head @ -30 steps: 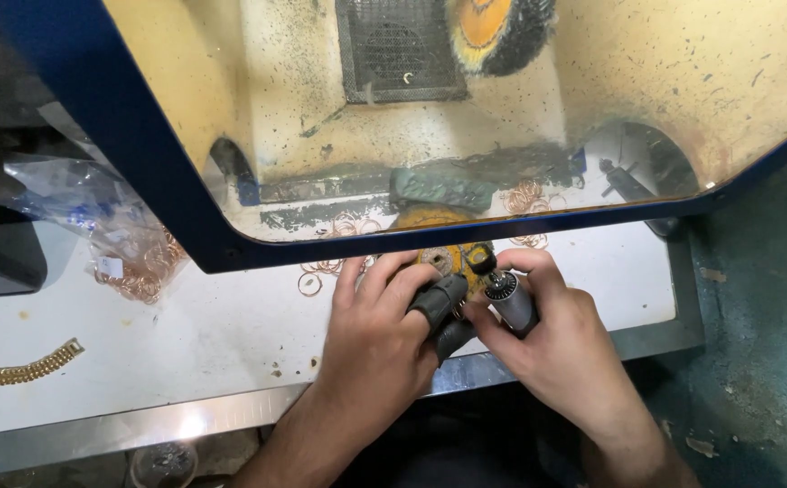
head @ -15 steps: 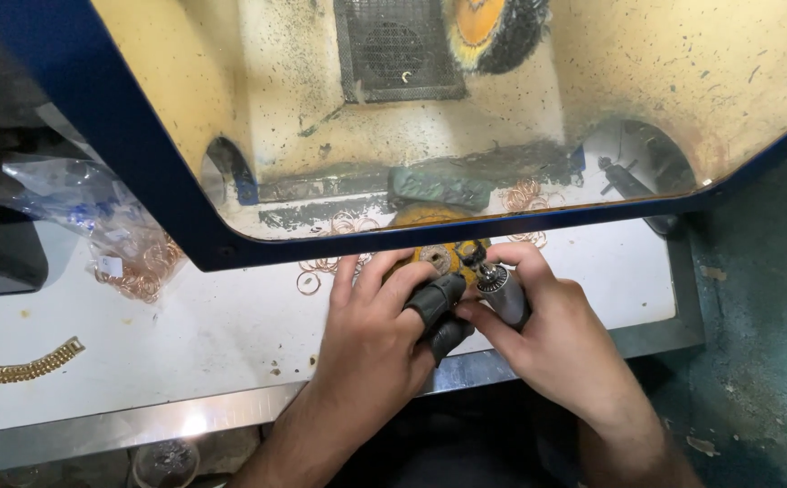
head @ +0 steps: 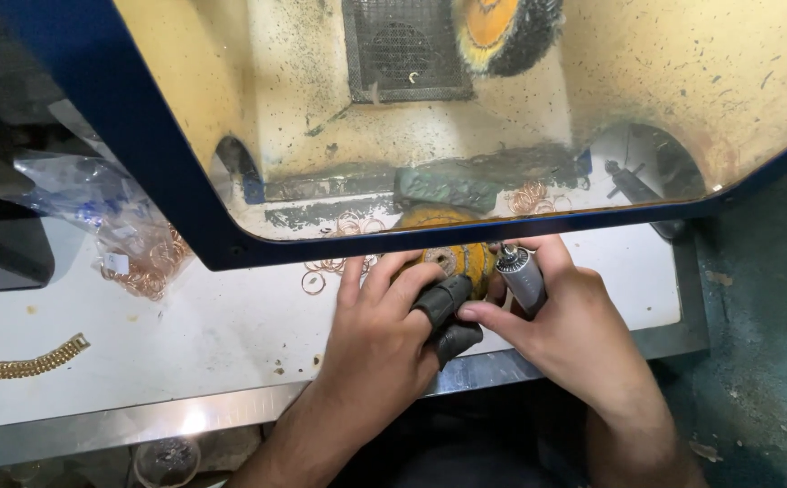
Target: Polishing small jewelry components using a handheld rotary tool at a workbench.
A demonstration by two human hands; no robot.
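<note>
White worktop (head: 231, 361), front edge: left hand (head: 384, 334) pinches yellow buffing wheel (head: 455, 260); right hand (head: 574, 330) grips rotary handpiece (head: 520, 280), axis angled up-left, touching wheel's right side.

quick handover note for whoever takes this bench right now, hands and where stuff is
Left hand: on the white bench, two fingers in dark finger cots, pressed against a yellow buffing wheel.
Right hand: gripping a silver rotary handpiece, its tip at that wheel.
Nearby: loose copper-coloured rings, bag of rings, gold chain bracelet.
Done or left: cannot tell.
</note>
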